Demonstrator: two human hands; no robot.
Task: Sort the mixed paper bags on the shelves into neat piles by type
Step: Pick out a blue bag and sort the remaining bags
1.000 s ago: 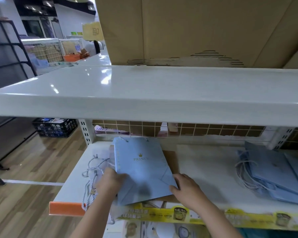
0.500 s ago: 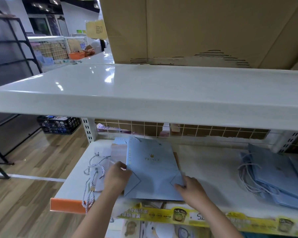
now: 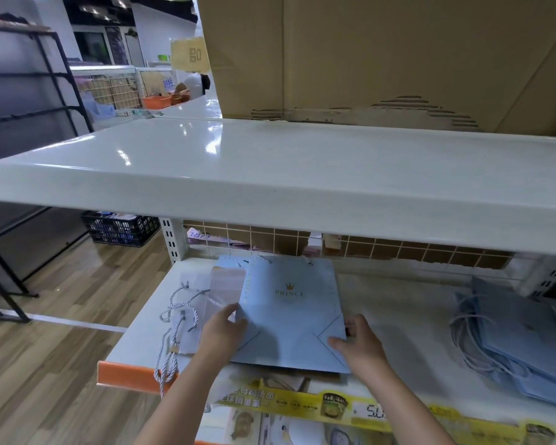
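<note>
A flat light-blue paper bag (image 3: 289,316) with a gold crown print lies on the white lower shelf (image 3: 398,316), on top of other flat bags. My left hand (image 3: 223,332) holds its left edge with thumb on top. My right hand (image 3: 358,343) grips its lower right corner. Left of it lie pale white bags (image 3: 199,293) with twisted cord handles (image 3: 170,335) hanging over the shelf front. A pile of similar blue bags (image 3: 520,342) sits at the right end of the shelf.
A wide white upper shelf (image 3: 270,175) overhangs the work area, with a large cardboard box (image 3: 382,53) on it. A wire grid (image 3: 350,245) backs the lower shelf. A black crate (image 3: 119,228) stands on the wood floor at left. A person is far behind.
The blue bag has been turned straighter and slid a little right and back on the stack. Both hands stayed on its lower corners.
</note>
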